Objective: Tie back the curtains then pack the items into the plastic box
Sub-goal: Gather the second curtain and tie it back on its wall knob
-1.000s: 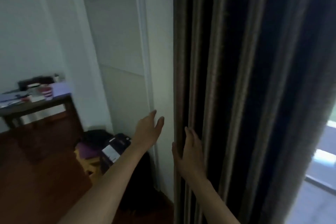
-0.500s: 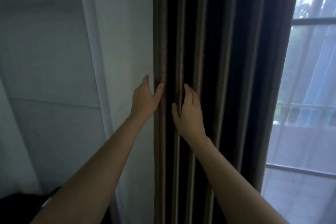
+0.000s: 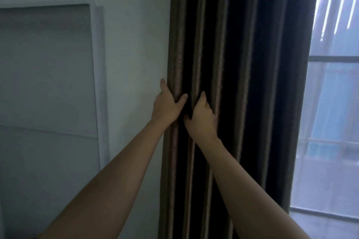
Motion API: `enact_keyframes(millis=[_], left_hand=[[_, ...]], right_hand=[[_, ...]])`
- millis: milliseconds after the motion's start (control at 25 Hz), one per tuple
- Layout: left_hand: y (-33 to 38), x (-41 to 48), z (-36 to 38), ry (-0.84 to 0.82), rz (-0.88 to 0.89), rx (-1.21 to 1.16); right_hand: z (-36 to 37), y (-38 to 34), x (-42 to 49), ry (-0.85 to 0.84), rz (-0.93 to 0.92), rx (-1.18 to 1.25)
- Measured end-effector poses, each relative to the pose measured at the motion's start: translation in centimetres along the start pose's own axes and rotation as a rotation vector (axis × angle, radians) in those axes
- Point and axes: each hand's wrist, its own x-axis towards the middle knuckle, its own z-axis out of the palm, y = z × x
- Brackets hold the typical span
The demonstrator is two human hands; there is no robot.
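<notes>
**Both hands gather the left edge of the dark curtain**

The curtain (image 3: 252, 83) hangs in long upright pleats, dark with paler brownish ridges, and runs from the top of the view to the bottom. Both of the person's bare forearms reach up to it from below.

The left hand (image 3: 167, 105) grasps the curtain's outermost left pleat. Its thumb lies across the front of that fold, while the fingers slip round the edge on the wall side, so most of them are hidden.

The right hand (image 3: 203, 116) sits just right of the left one, almost touching it, at the same height on the curtain. Its fingers curl into the next pleats and clasp the cloth, the forefinger pointing up along a ridge and the thumb tucked low in the dark hollow between the two hands.

Left of the curtain is a pale wall (image 3: 132, 44), touching the curtain's edge. Further left of the curtain, a grey recessed panel (image 3: 46, 68) sits in a white frame. Right of the curtain, a bright window (image 3: 334, 103) shows a dark crossbar and blurred rails outside.
</notes>
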Motion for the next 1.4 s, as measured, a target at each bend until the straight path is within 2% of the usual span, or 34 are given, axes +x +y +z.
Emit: enact_keyframes(millis=[160,280,480,720,1000,1120,1280,1400], left_hand=[[-2.9,0.8,1.3,-0.089,0.004,0.032],[-6.3,-1.5,2.2,-0.272,0.052,0.034],[-11.7,-6.9,3.3,-0.554,0.040,0.024],[-15.7,-12.9,5.3,-0.767,-0.074,0.066],[-13.7,-12.2,5.8,-0.848,-0.046,0.120],[-13.4,-12.1,6.0,-0.882,-0.081,0.102],[-12.3,-12.8,6.7,-0.843,-0.109,0.110],[-11.6,-13.6,6.7,-0.752,-0.060,0.091]], right_hand=[[2.6,0.9,-0.2,0.024,0.075,-0.092],[5.3,2.5,-3.4,0.025,0.067,-0.096],[10.7,8.5,-11.7,-0.139,0.168,-0.094],[15.0,13.2,-22.0,-0.364,0.322,-0.069],[14.4,13.3,-22.1,-0.418,0.226,0.106],[14.3,13.1,-22.4,-0.371,0.194,0.105],[16.4,13.1,-23.5,-0.190,0.163,0.040],[16.9,13.0,-24.1,-0.215,0.173,0.049]])
